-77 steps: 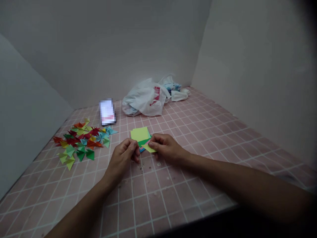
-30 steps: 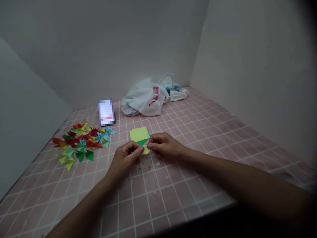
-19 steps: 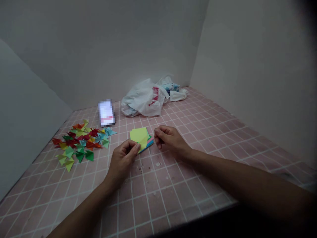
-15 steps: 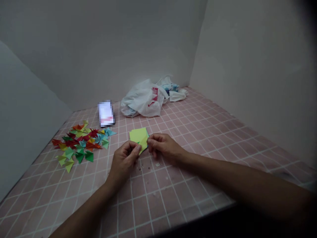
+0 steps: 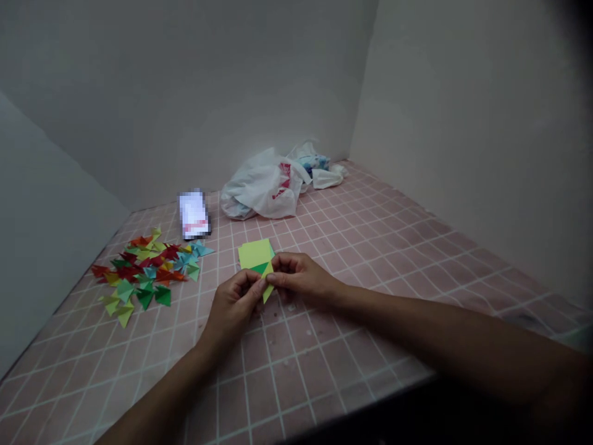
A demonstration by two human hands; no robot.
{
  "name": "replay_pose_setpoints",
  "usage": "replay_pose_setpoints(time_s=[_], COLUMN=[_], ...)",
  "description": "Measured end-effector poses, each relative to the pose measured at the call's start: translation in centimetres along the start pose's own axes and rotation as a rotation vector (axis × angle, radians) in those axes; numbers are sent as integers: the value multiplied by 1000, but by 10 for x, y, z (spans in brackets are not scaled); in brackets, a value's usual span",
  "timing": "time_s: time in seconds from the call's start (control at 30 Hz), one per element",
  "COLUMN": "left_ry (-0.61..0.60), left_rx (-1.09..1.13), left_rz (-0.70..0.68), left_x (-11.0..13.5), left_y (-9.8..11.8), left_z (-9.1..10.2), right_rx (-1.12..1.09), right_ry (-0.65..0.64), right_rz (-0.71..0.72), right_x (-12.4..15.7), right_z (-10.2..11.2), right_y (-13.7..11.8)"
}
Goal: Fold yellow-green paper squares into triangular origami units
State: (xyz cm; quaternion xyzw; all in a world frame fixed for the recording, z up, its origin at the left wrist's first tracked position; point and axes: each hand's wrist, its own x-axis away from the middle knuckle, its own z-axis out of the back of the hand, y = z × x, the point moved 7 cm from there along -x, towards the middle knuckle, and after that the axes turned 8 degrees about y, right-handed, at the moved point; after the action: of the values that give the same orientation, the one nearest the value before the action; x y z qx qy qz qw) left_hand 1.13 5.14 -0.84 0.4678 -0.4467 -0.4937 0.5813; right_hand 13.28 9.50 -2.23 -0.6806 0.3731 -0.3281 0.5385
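My left hand (image 5: 231, 309) and my right hand (image 5: 299, 275) meet in front of me, both pinching a small folded piece of yellow-green paper (image 5: 267, 289). Its lower tip sticks out below my fingers, and the rest is hidden by them. Just behind my fingertips lies a stack of square coloured paper sheets (image 5: 254, 254), with yellow-green on top and a dark green corner showing. My right fingers touch or overlap the stack's near edge.
A heap of several folded triangular paper pieces (image 5: 143, 275) in red, green, yellow and blue lies to the left on the pink tiled surface (image 5: 352, 296). Behind are a pixelated phone (image 5: 193, 215), a white plastic bag (image 5: 259, 188) and a white cloth (image 5: 327, 178), with grey walls around.
My right hand has come back from beside the stack to pinch the folded paper with my left hand. The whole view has drifted slightly, with the objects shifting left.
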Motion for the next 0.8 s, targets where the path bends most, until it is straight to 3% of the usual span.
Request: replay_pose_setpoints(time_s=[0.23,0.43,0.6,0.8], left_ry=[-116,-63,28,-19], left_rx=[1,-27,42,95], left_rz=[35,34,11,63], left_x=[2,3,-1,-2], left_y=[-3,-6,-5,-7], left_z=[-9,-6,2,0], right_rx=[22,129,167,147], right_ry=[53,77,20,-35], right_rz=[38,117,80,70], right_x=[-1,2,3,3], right_z=[7,7,0,-4], right_y=[-1,-11,-11,-6])
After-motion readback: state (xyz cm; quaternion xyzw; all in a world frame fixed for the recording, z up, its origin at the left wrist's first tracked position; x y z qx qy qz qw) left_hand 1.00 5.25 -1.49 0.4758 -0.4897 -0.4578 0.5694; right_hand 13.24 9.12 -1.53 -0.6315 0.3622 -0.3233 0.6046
